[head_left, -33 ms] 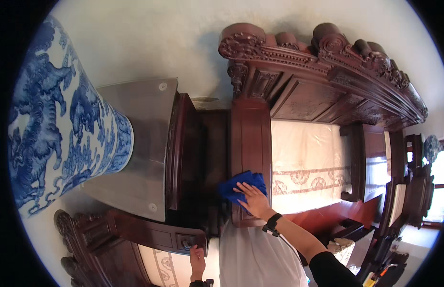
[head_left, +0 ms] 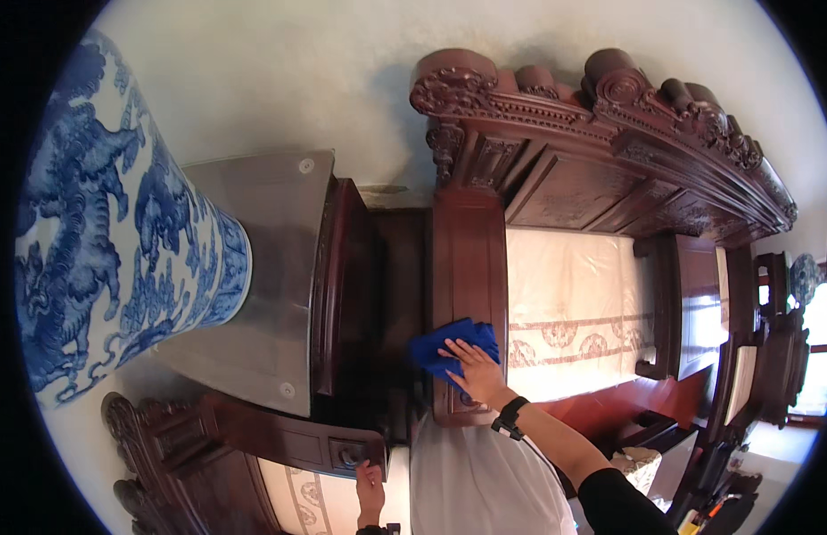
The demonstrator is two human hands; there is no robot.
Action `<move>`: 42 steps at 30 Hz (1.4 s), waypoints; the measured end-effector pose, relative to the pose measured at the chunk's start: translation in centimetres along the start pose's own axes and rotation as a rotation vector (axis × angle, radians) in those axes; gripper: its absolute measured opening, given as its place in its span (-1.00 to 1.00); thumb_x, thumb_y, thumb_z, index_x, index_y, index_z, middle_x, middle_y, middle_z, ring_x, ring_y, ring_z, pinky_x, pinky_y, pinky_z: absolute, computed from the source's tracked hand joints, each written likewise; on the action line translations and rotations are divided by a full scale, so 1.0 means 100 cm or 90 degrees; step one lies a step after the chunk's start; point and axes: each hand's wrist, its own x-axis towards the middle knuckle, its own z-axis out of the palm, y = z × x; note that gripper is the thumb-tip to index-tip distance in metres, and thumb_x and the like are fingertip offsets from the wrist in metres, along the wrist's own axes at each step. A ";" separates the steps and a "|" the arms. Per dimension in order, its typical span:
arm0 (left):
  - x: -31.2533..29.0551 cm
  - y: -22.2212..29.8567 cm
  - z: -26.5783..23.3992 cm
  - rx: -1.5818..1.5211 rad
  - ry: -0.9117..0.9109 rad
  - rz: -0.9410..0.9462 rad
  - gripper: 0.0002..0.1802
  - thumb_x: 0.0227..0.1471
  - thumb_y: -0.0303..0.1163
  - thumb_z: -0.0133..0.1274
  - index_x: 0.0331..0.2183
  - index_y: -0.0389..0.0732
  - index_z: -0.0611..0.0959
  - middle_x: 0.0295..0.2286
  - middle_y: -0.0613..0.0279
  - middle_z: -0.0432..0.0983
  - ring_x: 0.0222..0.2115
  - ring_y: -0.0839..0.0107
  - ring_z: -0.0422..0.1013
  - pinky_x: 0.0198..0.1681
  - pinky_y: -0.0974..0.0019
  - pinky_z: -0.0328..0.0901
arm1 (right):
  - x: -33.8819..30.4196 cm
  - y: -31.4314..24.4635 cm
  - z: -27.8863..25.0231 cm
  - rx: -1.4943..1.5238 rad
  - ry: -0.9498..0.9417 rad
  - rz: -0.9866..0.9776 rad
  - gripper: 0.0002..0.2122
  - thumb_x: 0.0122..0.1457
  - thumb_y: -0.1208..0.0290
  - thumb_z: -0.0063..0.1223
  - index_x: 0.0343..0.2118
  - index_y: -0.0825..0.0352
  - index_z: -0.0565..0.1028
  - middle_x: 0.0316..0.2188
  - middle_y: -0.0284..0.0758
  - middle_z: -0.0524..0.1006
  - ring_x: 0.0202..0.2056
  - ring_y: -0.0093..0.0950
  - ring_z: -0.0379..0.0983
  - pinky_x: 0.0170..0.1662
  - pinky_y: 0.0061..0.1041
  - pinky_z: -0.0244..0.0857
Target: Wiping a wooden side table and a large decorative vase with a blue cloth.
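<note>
My right hand (head_left: pixel 474 367) lies flat with spread fingers on a crumpled blue cloth (head_left: pixel 433 353). Beneath the cloth is the dark red-brown wooden armrest (head_left: pixel 469 267) of a carved sofa; one corner of the cloth hangs over its left edge. My left hand (head_left: pixel 370 490) is at the lower left with its fingers curled, close by the carved front end of another wooden armrest (head_left: pixel 293 437). Whether those fingers hold anything cannot be made out.
A tall blue-and-white porcelain vase (head_left: pixel 101 214) stands on a glass-topped side table (head_left: pixel 279 267) at the left. The sofa has a carved back (head_left: pixel 574 183) and a cream seat cover (head_left: pixel 569 285). A pale, sheer covering (head_left: pixel 485 486) shows below the armrest.
</note>
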 end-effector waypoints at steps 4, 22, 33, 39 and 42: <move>-0.010 -0.003 0.017 -0.039 0.013 0.016 -0.63 0.11 -0.39 -0.07 -0.06 -0.33 0.35 -0.37 0.23 0.42 -0.36 0.51 0.35 -0.32 0.49 0.26 | 0.027 0.024 -0.010 0.000 0.033 0.005 -0.54 0.24 0.11 -0.26 0.20 0.03 0.15 0.25 -0.47 0.05 0.23 -0.48 0.00 0.24 -0.43 -0.08; -0.027 0.021 0.090 -0.041 0.081 -0.100 -0.63 0.10 -0.36 -0.05 -0.07 -0.32 0.39 -0.36 0.15 0.47 -0.40 0.43 0.41 -0.37 0.41 0.33 | 0.123 0.136 -0.116 0.670 0.129 0.251 -0.64 0.24 0.18 -0.12 -0.09 0.41 0.37 -0.32 -0.30 0.49 -0.25 -0.52 0.42 -0.13 -0.57 0.26; -0.040 0.027 0.081 -0.023 0.072 -0.145 -0.66 0.09 -0.40 -0.07 -0.09 -0.33 0.39 -0.36 0.16 0.44 -0.43 0.46 0.40 -0.40 0.41 0.34 | 0.117 0.148 -0.096 0.231 0.199 0.132 -0.55 0.04 0.32 0.11 -0.03 0.39 0.31 -0.17 -0.14 0.33 -0.17 -0.20 0.33 -0.09 -0.32 0.27; -0.044 0.090 0.078 -0.089 0.096 -0.219 -0.64 0.11 -0.29 -0.02 -0.07 -0.22 0.44 -0.39 0.23 0.46 -0.41 0.44 0.32 -0.35 0.37 0.29 | 0.138 0.179 -0.081 0.077 0.383 0.265 -0.64 0.00 0.36 0.15 -0.15 0.38 0.38 -0.28 -0.15 0.39 -0.25 -0.25 0.40 -0.21 -0.37 0.32; -0.054 0.094 0.078 -0.077 0.100 -0.216 -0.62 0.10 -0.28 -0.02 -0.07 -0.25 0.43 -0.36 0.19 0.47 -0.36 0.43 0.36 -0.33 0.37 0.30 | 0.144 0.190 -0.080 0.234 0.286 0.258 -0.80 0.04 0.44 0.11 -0.28 0.36 0.42 -0.43 -0.23 0.46 -0.41 -0.35 0.46 -0.34 -0.42 0.35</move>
